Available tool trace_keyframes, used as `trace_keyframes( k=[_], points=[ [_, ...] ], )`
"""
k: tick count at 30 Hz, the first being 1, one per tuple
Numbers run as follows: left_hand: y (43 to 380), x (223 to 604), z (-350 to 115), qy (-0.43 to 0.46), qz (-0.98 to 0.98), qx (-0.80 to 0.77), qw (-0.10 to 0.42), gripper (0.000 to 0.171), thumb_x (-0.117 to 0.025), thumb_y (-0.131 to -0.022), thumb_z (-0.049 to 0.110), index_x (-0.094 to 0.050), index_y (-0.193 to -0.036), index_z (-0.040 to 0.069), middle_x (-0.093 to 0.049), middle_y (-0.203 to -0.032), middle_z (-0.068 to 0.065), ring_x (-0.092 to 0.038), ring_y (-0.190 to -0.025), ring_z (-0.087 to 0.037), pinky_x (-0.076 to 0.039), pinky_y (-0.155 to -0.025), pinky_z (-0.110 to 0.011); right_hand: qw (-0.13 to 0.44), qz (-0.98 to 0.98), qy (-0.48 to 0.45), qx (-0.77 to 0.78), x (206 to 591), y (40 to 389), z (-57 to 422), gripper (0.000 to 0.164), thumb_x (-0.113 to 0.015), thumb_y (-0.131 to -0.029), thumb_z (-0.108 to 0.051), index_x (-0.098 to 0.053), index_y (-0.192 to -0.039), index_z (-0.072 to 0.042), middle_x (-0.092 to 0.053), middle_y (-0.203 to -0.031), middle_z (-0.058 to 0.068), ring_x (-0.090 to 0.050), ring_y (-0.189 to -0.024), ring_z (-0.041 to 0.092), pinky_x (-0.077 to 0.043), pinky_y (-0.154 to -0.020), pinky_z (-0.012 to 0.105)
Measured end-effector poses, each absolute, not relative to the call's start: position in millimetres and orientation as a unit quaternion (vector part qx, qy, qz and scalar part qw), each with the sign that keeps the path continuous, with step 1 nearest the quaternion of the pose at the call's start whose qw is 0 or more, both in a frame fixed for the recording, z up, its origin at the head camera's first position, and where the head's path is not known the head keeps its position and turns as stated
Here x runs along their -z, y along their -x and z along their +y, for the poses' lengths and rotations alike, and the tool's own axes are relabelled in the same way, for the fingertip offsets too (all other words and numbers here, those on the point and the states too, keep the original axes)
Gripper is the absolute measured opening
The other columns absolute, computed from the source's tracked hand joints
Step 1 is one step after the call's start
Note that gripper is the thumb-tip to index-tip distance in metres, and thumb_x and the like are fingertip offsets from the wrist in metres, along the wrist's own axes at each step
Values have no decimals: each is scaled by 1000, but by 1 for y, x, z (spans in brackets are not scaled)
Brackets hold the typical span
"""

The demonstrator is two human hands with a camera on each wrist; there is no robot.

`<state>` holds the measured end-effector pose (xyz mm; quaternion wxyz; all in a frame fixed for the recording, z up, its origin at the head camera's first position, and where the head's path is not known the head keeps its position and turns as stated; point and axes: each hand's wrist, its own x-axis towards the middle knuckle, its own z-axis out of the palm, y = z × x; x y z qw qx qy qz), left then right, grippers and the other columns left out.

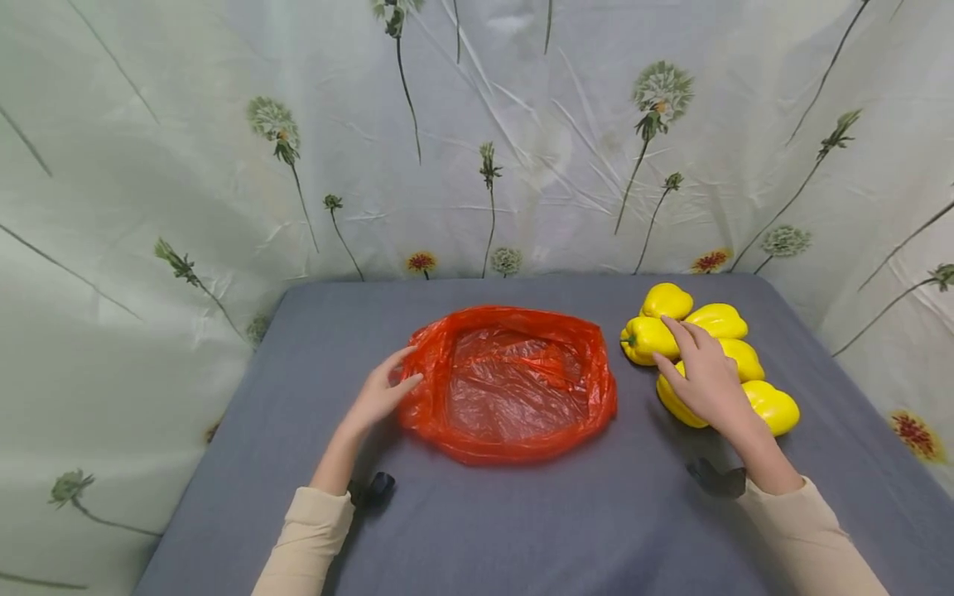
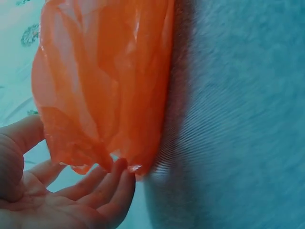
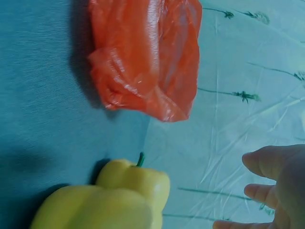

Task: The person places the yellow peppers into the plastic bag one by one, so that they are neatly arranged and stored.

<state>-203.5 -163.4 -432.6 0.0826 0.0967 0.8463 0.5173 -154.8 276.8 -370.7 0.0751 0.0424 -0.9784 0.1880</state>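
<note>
A red plastic bag (image 1: 514,447) stands on the table with its mouth spread wide toward the head camera. At its left side is my left hand (image 1: 378,396), thumb and fingers apart; in the left wrist view the loosely bent fingertips lie right at the bag's crumpled edge (image 2: 95,152). Several yellow bell peppers (image 1: 666,302) are grouped right of the bag, one with its green stem (image 3: 140,159) showing in the right wrist view. Over this group hovers my right hand (image 1: 708,379), fingers spread and slightly bent, nothing held. It hides part of the peppers from above.
A grey-blue cloth (image 1: 477,530) covers the table. Behind it and along its sides hangs a pale curtain (image 1: 447,207) printed with dandelions. Dark wrist-worn devices sit under both forearms, near the cuffs of the cream sleeves (image 1: 805,530).
</note>
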Motion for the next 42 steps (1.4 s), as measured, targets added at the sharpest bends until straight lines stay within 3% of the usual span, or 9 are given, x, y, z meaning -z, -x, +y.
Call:
trace_keyframes(
  k=[8, 12, 15, 19, 24, 28, 37, 42],
  points=[
    [206, 453, -168, -110, 806, -578, 68, 56, -58, -92, 16, -36, -143, 7, -42, -143, -21, -53, -119, -37, -51, -86, -20, 87, -968, -7, -235, 385, 136, 295, 58, -45, -97, -22, -25, -145, 2, -36, -136, 34, -33, -124, 50, -32, -95, 66],
    [206, 458, -168, -113, 797, -589, 71, 57, -59, -91, 16, -37, -143, 8, -43, -143, -20, -56, -116, -32, -49, -82, -13, 85, -965, 14, -246, 393, 131, 300, 55, -43, -97, -22, -28, -142, 7, -38, -134, 35, -34, -121, 50, -32, -95, 66],
    [207, 459, -169, -117, 796, -590, 73, 57, -61, -90, 17, -38, -142, 11, -44, -143, -18, -58, -112, -28, -52, -83, -17, 89, -964, 25, -251, 399, 130, 301, 54, -44, -97, -21, -29, -140, 8, -39, -133, 35, -35, -120, 50, -32, -95, 67],
    [206, 461, -170, -115, 797, -588, 73, 58, -62, -90, 18, -39, -142, 13, -46, -143, -17, -57, -114, -31, -53, -92, -33, 103, -961, 40, -253, 409, 128, 301, 53, -44, -96, -18, -31, -138, 11, -39, -131, 37, -35, -118, 51, -32, -95, 67],
    [204, 464, -171, -112, 804, -580, 68, 59, -62, -89, 17, -38, -143, 12, -40, -147, -17, -45, -129, -36, -40, -105, -52, 129, -959, 55, -248, 421, 126, 299, 52, -44, -94, -14, -33, -135, 15, -41, -128, 39, -37, -117, 52, -32, -96, 66],
    [204, 466, -171, -116, 802, -582, 71, 60, -62, -89, 15, -37, -143, 10, -38, -148, -18, -42, -132, -37, -37, -107, -54, 126, -960, 59, -243, 430, 123, 297, 54, -45, -94, -15, -32, -137, 15, -40, -128, 39, -37, -115, 52, -33, -95, 67],
    [204, 466, -172, -126, 803, -578, 74, 60, -61, -89, 16, -36, -144, 11, -37, -149, -17, -37, -136, -36, -31, -111, -56, 101, -959, 32, -263, 434, 121, 292, 57, -44, -97, -22, -24, -145, 2, -34, -135, 34, -34, -120, 49, -34, -93, 68],
    [202, 471, -173, -134, 801, -579, 68, 59, -61, -90, 15, -36, -143, 11, -39, -148, -17, -41, -133, -37, -34, -109, -56, 73, -961, 24, -267, 434, 118, 289, 59, -46, -97, -27, -24, -143, 3, -32, -138, 32, -33, -124, 47, -34, -95, 67]
  ],
)
